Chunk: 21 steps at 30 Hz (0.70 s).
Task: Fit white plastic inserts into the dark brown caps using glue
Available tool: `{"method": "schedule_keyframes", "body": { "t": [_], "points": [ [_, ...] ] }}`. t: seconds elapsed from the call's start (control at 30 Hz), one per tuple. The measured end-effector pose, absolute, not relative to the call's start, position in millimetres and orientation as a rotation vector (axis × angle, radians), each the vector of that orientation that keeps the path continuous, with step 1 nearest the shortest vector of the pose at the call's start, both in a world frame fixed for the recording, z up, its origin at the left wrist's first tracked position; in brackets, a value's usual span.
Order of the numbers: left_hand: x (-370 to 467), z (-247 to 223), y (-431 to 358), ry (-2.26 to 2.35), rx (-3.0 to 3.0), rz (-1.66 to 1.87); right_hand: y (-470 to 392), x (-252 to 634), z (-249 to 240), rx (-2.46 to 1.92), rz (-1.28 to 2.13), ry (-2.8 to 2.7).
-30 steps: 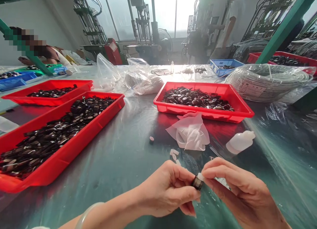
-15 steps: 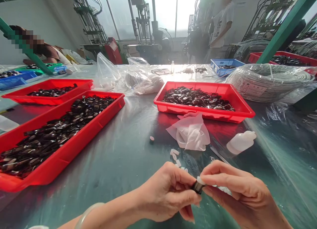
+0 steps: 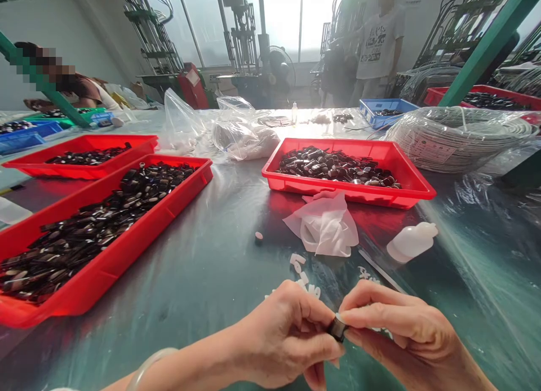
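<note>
A small dark, shiny casing (image 3: 337, 329) is pinched between the thumb and forefinger of my left hand (image 3: 287, 334). My right hand (image 3: 401, 326) is closed at its upper end, fingertips against a small white piece (image 3: 338, 316) seated there. How deep that piece sits is hidden by my fingers. Just beyond my hands lie several loose white plastic parts (image 3: 302, 278), and more small white bits (image 3: 367, 274) are scattered by my right fingers. One white oval piece (image 3: 259, 235) lies apart on the green tabletop.
Red trays (image 3: 270, 180) (image 3: 105, 272) full of dark casings stand ahead and to the left. Nearby are a crumpled white cloth (image 3: 327, 227), a white bottle (image 3: 412, 243), a thin strip (image 3: 378, 267) and a wrapped cable coil (image 3: 456, 137). Two people are in the background.
Less of the white piece shows at the end of the casing, and both hands have shifted slightly down. In the background, the standing person has turned.
</note>
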<state>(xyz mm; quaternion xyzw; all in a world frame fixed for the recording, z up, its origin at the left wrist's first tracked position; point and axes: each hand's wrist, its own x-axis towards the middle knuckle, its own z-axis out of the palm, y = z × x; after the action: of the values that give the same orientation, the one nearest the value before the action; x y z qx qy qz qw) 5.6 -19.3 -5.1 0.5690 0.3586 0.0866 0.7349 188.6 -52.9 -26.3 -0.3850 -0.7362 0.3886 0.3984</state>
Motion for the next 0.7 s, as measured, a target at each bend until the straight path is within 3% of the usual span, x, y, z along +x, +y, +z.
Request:
{"method": "schedule_keyframes", "body": {
  "t": [0.17, 0.3, 0.47, 0.7],
  "points": [
    [8, -6, -17, 0.809, 1.199, 0.218, -50, 192, -23, -0.955, 0.959, -1.912],
    [8, -6, -12, 0.806, 1.172, 0.247, -48, 203, -17, -1.131, 0.734, -1.912],
    [5, -10, -11, 0.826, 1.191, 0.228, -51, 217, -20, -1.418, 0.535, -2.268],
    [7, -13, -14, 0.853, 1.219, 0.220, -51, 206, -29, -1.426, 0.480, -2.438]
  ]
}}
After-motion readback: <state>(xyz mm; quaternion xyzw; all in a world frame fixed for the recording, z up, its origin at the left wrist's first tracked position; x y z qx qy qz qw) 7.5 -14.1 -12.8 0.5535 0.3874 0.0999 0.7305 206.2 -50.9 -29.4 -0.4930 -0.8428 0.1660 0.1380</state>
